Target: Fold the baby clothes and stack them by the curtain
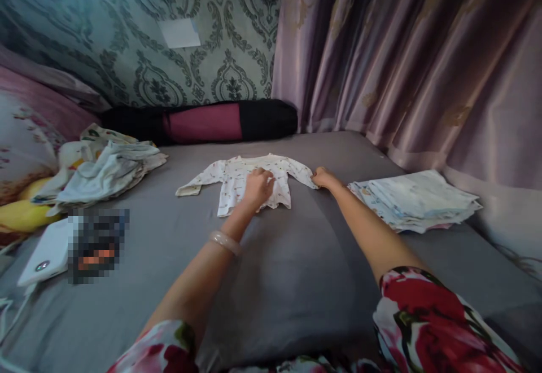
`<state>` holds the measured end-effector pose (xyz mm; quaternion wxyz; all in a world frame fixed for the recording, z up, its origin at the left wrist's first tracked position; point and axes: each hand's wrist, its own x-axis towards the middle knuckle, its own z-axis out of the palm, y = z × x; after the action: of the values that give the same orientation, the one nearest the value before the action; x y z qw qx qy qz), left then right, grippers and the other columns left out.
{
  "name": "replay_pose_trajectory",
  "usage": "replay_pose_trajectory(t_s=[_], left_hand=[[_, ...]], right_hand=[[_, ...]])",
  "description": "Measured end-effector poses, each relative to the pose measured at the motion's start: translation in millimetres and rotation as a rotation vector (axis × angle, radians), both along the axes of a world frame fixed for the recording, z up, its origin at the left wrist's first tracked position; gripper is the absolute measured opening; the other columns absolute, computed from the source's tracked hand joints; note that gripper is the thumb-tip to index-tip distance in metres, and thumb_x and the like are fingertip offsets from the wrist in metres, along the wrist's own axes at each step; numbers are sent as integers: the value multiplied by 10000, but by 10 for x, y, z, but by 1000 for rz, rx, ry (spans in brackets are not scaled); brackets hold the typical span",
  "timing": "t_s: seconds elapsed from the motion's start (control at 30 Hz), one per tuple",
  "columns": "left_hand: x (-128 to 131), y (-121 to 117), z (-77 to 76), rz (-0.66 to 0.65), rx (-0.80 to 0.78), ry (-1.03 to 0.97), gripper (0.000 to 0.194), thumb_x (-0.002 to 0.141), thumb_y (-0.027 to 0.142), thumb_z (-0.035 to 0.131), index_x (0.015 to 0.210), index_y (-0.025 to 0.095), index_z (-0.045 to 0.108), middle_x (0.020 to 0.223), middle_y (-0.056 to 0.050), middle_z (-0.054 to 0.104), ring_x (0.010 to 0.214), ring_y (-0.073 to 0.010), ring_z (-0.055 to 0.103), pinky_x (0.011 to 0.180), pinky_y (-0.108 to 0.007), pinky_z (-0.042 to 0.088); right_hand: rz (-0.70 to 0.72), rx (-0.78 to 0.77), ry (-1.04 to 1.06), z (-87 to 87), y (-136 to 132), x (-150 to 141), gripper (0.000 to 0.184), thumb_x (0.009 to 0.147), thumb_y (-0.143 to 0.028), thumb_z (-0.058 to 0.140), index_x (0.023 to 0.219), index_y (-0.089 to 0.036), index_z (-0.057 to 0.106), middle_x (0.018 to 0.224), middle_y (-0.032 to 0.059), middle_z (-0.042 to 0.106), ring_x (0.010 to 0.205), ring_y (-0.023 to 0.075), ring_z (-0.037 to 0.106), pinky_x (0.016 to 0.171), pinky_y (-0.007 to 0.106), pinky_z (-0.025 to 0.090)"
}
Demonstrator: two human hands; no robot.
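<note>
A small white long-sleeved baby shirt (232, 184) with a fine print lies spread on the grey bed sheet (169, 260), its neckline toward the wall. My right hand (325, 178) pinches the cuff of the sleeve on the right, which stretches out to the side. Over the middle of the shirt is my left hand (259, 185), its fingers bent and partly apart; nothing shows in them. Whether it touches the cloth is hard to see. The other sleeve lies bent outward on the left.
A stack of folded cloths (423, 195) lies at right by the curtain (339, 45). Rumpled clothes (114, 170) are heaped at left. Nearer sit a white power bank (48, 251) with a cable and a blurred-out item (98, 246). A black-and-maroon bolster (203, 123) lines the wall.
</note>
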<state>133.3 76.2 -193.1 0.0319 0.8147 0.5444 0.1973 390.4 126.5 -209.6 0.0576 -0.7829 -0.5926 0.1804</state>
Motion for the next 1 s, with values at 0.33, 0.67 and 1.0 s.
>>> replay_pose_trajectory(t_s=[0.33, 0.67, 1.0], left_hand=[[490, -647, -317, -91, -26, 19, 323, 883, 453, 577, 1091, 208, 606, 1145, -94, 612, 1096, -263, 525, 923, -396, 363], [479, -711, -422, 54, 67, -56, 134, 821, 277, 580, 930, 201, 590, 1030, -88, 632, 1045, -269, 514, 893, -399, 362], [504, -666, -298, -3, 88, 19, 276, 978, 291, 379, 899, 176, 618, 924, -90, 672, 958, -244, 569, 873, -412, 336]], right_hand=[[-262, 203, 349, 76, 129, 172, 202, 863, -276, 562, 935, -143, 696, 895, 131, 710, 836, 226, 689, 681, 278, 519], [-380, 157, 802, 102, 26, 326, 436, 728, 1, 636, 1138, -143, 600, 757, 15, 677, 624, 125, 646, 586, 233, 549], [-346, 348, 843, 110, 214, 540, 432, 663, 6, 640, 1057, -171, 638, 719, -31, 605, 587, 96, 579, 589, 208, 504]])
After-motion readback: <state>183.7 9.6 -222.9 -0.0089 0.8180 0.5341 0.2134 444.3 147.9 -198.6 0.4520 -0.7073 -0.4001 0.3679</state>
